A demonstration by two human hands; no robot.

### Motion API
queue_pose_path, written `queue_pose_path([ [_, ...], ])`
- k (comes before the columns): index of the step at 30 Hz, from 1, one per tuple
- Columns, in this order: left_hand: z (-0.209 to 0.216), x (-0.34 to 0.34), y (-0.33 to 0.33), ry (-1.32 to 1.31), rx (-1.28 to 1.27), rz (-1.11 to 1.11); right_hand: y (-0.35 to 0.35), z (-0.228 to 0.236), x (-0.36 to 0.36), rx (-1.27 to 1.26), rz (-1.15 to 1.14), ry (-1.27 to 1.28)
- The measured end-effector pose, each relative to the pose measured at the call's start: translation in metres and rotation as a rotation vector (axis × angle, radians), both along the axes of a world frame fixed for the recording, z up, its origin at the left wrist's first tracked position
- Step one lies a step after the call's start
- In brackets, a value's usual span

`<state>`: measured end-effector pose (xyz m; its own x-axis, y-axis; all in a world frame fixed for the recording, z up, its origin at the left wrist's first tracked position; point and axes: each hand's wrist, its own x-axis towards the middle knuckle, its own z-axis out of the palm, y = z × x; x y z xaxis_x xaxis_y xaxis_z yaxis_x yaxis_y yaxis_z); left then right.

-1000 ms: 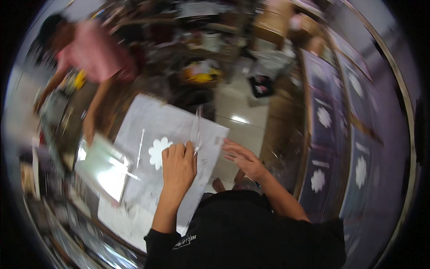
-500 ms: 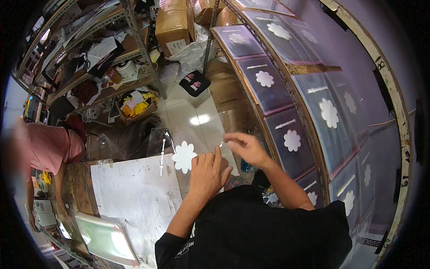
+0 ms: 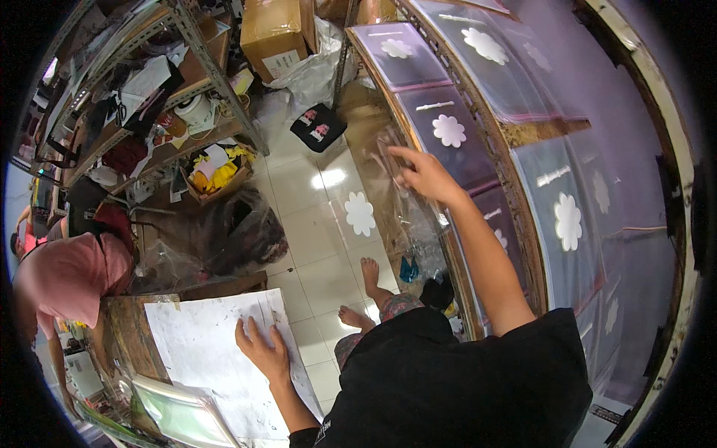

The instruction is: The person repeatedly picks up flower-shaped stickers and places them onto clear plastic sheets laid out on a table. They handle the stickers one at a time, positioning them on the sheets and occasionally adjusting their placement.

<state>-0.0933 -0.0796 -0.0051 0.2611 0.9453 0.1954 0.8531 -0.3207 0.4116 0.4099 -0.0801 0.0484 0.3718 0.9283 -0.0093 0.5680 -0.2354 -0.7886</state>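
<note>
My right hand (image 3: 427, 178) is stretched toward the rack on the right, its fingers closed on the edge of a clear plastic sheet. A white flower shape (image 3: 360, 214) printed on that sheet shows against the floor tiles; the sheet's outline is hard to make out. Over the white paper (image 3: 202, 336) on the table, my left hand (image 3: 263, 351) has its fingers spread and holds nothing. On the rack near my right hand lie similar clear sheets, among them a sheet with a white flower and a short white bar (image 3: 469, 160).
A stack of pale green-tinted sheets (image 3: 179, 414) lies at the table's near end. At left, a person in a pink shirt (image 3: 78, 280) bends over the table. Metal shelves (image 3: 216, 93) hold clutter. A cardboard box (image 3: 276, 33) and black folded cloth (image 3: 319, 128) stand farther off.
The clear sheet with the flower has moved right and away from the table, with my right hand reaching out to the rack. My left hand has let go and moved left over the paper.
</note>
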Motion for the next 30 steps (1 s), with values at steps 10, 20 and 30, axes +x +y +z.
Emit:
queue_pose_path([
  [10, -0.030, 0.018, -0.007, 0.122, 0.074, 0.096, 0.007, -0.070, 0.128, 0.284, -0.492, 0.254],
  [20, -0.036, 0.018, -0.005, 0.167, 0.089, 0.127, -0.096, -0.150, 0.166, 0.468, -1.271, 0.688],
  [30, -0.036, 0.017, -0.005, 0.187, 0.077, 0.118, -0.154, -0.224, 0.197, 0.489, -1.362, 0.758],
])
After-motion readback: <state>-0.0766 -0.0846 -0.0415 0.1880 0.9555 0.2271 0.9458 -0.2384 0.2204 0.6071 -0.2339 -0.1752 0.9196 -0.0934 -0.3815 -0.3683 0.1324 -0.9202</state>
